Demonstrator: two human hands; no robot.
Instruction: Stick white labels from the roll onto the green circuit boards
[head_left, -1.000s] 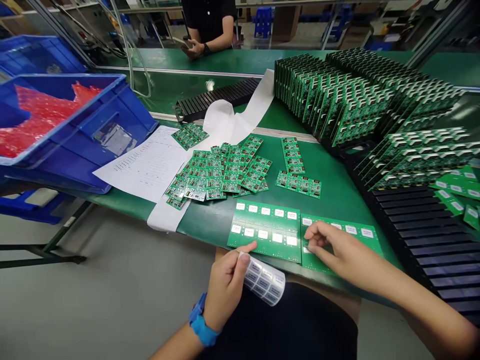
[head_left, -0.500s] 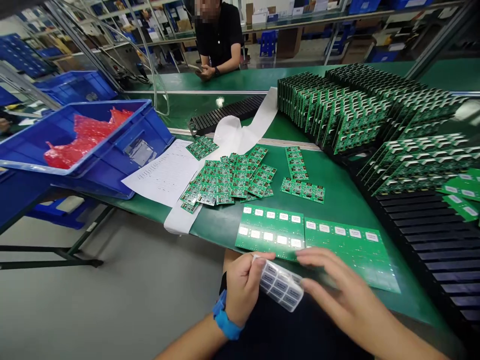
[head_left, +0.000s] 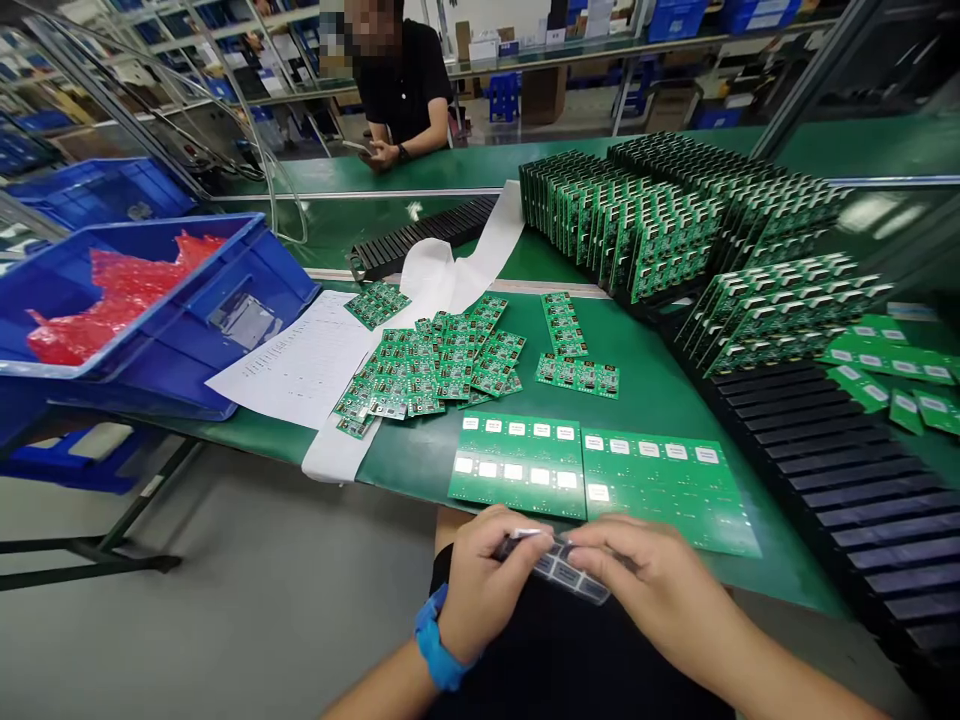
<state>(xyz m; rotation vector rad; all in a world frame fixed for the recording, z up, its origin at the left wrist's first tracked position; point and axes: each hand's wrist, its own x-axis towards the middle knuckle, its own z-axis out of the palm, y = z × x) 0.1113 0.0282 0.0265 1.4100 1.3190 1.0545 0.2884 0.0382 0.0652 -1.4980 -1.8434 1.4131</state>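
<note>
My left hand (head_left: 480, 585), with a blue wristband, is closed on a clear strip of white labels (head_left: 559, 570) held just below the table's front edge. My right hand (head_left: 645, 580) pinches the same strip from the right. Just beyond my hands two green circuit panels lie flat side by side. The left panel (head_left: 517, 465) carries two rows of white labels. The right panel (head_left: 667, 485) carries one row along its top and a single label at its left.
Loose small green boards (head_left: 442, 360) are piled mid-table beside a printed sheet (head_left: 300, 360). A blue crate (head_left: 142, 300) with red bags sits at left. Black slotted racks (head_left: 825, 460) with upright boards fill the right. A person in black stands across the far conveyor.
My right hand has left the right panel and come back to the label strip in my left hand. One more label now sits on the right panel's lower row.
</note>
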